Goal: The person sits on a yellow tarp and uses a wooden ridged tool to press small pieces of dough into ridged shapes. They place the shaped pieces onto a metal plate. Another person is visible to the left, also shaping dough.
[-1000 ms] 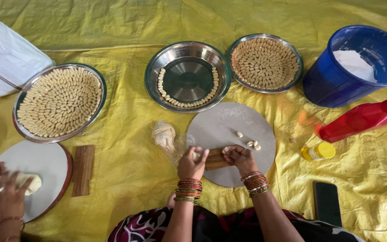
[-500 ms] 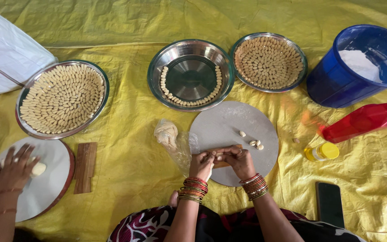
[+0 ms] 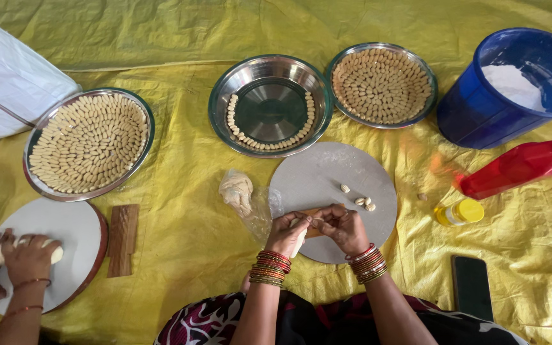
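Yellow sheet (image 3: 180,249) covers the floor. Along the top: three steel plates (image 3: 89,144) (image 3: 270,105) (image 3: 382,84), a blue bucket (image 3: 480,118) far right. Centre, a round board (image 3: 327,182); another board (image 3: 65,233) lower left; phone (image 3: 471,287) lower right.

Near the round board (image 3: 333,185), the left hand (image 3: 287,233) and right hand (image 3: 343,227) cover most of the dough piece (image 3: 299,243) and wooden block (image 3: 315,229) between them. Right of the board, the red bottle (image 3: 522,165) and blue bucket (image 3: 512,89) run off the edge. Far left, a co-worker's hands (image 3: 23,255) hide their dough.
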